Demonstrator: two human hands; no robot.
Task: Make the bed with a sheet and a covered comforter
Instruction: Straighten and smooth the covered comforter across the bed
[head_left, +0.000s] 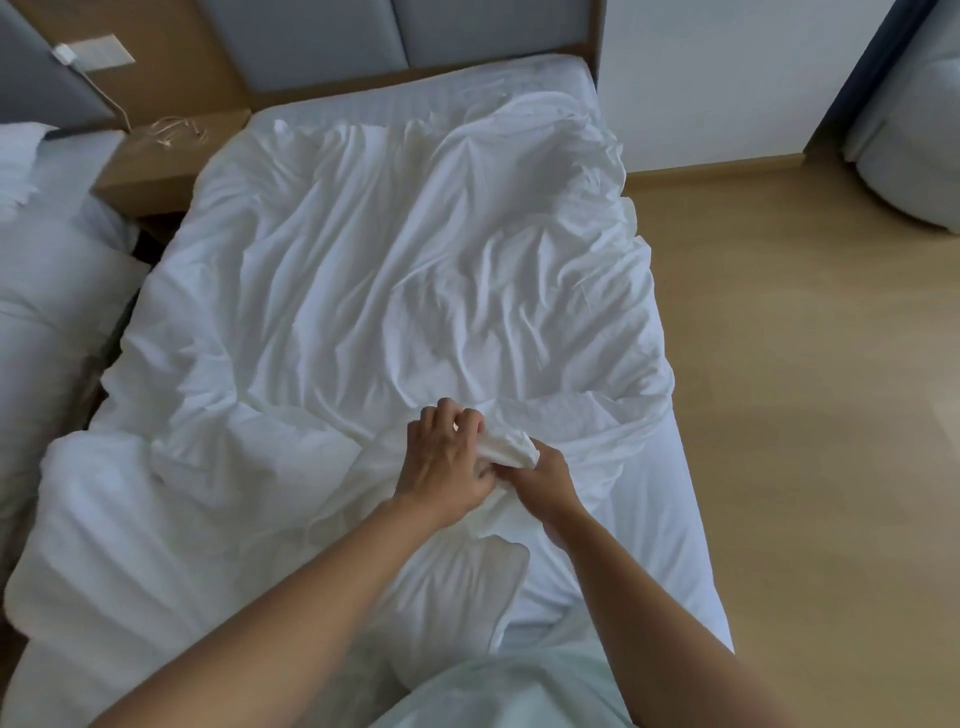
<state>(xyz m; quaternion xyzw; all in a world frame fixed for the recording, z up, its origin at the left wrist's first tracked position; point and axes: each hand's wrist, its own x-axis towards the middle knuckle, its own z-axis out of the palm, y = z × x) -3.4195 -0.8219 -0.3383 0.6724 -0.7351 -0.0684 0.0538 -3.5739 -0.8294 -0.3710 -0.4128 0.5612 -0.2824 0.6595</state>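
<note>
Your hands: two, meeting over the foot of the bed.
Left hand (447, 462): fingers curled, clutching a bunch of the cover (363, 270).
Right hand (545, 478): gripping the same bunch from the other side.
Cover: one, white, heavily wrinkled, spread across the mattress (691, 519).
Comforter (104, 519): one, quilted white, heaped at the foot's left corner.
Second bed (36, 291): on your left.

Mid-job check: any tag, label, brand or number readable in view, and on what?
None readable.
The white bedding gripped by the left hand and right hand shows no tag or print.
The wall plate beside the headboard looks blank, though it is too blurred to be sure.
</note>
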